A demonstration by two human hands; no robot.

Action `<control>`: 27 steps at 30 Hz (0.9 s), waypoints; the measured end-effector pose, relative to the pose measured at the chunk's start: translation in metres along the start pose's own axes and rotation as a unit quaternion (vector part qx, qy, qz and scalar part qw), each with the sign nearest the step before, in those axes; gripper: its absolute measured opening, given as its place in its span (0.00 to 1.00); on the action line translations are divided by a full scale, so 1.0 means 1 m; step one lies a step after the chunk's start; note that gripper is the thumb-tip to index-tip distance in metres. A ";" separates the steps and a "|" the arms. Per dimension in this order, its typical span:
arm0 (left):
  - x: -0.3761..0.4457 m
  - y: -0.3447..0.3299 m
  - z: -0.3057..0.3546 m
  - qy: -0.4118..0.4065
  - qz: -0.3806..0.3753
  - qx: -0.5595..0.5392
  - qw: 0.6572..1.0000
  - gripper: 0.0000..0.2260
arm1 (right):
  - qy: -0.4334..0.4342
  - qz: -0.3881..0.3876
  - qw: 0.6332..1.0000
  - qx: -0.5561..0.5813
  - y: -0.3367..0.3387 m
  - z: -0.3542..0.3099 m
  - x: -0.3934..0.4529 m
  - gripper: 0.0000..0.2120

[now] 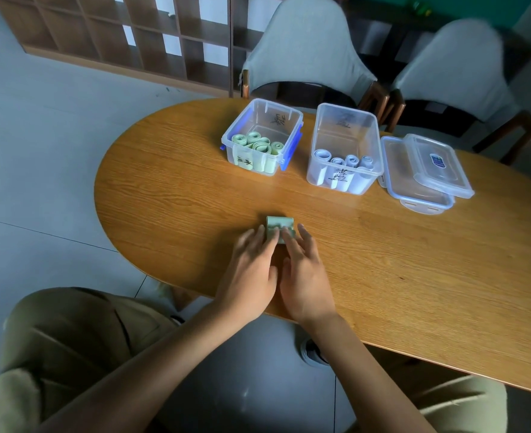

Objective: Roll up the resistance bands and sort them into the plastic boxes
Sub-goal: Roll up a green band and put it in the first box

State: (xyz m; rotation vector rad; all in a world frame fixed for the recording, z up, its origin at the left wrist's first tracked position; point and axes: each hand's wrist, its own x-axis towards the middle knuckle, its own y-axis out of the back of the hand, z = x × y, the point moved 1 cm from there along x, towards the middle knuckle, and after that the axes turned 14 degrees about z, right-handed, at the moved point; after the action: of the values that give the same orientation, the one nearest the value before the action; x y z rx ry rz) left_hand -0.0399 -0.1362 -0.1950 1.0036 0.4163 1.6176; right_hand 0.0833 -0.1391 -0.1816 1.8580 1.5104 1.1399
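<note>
I see both hands side by side near the front edge of the oval wooden worktop [170,195], palms down. The left hand [251,273] and the right hand [304,276] lie with their fingers straight and spread, fingertips pressing on a green resistance band [278,225] that is rolled into a short, fat bundle; nothing is curled round it, so I read both hands as open and flat on the roll. The roll sits on the worktop just beyond the fingertips, roughly in the middle of the near half, well apart from the boxes. Farther back stands a clear plastic box with blue clips [262,135], handwritten marks on its near and far walls; inside it, several rolled green bands [258,146] stand on end along the near wall. Just to its right stands a taller clear plastic box [345,145], also marked by hand, holding rolled pale blue bands [346,160] upright against its near wall. Beside that box, to the right, two clear lids [426,173] lie stacked, the upper one skewed across the lower and bearing a small blue sticker. Beyond the worktop I see two chairs with grey covers [307,48] and a wooden grid shelf [126,35] against the wall. At the bottom, olive trousers [55,339] cover the person's knees.
</note>
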 end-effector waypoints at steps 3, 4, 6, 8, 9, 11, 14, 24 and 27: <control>0.008 0.000 -0.001 -0.015 0.007 0.045 0.999 0.28 | 0.036 0.005 0.997 -0.066 -0.002 0.001 0.001 0.29; 0.011 0.001 0.000 -0.023 0.011 0.050 0.998 0.28 | 0.046 0.009 0.996 -0.076 -0.002 0.002 0.001 0.30; 0.016 0.004 0.002 -0.032 0.017 0.051 0.998 0.27 | 0.067 0.009 0.994 -0.087 -0.003 0.004 0.002 0.30; 0.021 0.002 -0.001 -0.031 0.024 0.049 0.998 0.27 | 0.081 0.004 0.992 -0.097 -0.003 0.007 0.003 0.29; 0.023 0.000 -0.004 -0.028 0.023 0.052 0.998 0.27 | 0.085 0.003 0.991 -0.101 -0.003 0.009 0.004 0.29; 0.028 -0.006 -0.011 -0.018 0.013 0.062 0.998 0.27 | 0.089 0.000 0.990 -0.110 -0.003 0.013 0.008 0.29; 0.037 -0.011 -0.019 -0.011 0.004 0.060 0.998 0.26 | 0.106 -0.005 0.988 -0.110 -0.003 0.019 0.017 0.29; 0.059 -0.015 -0.039 -0.060 0.064 0.024 0.996 0.20 | 0.114 -0.019 0.990 -0.076 -0.011 0.026 0.055 0.27; 0.068 -0.019 -0.041 -0.054 0.059 0.029 0.996 0.20 | 0.114 -0.024 0.991 -0.068 -0.015 0.029 0.065 0.25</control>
State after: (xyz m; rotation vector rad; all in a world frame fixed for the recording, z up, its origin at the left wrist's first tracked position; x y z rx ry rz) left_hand -0.0601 -0.0580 -0.2060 1.1728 0.3369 1.6556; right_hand 0.1017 -0.0690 -0.1891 1.6375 1.5467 1.4335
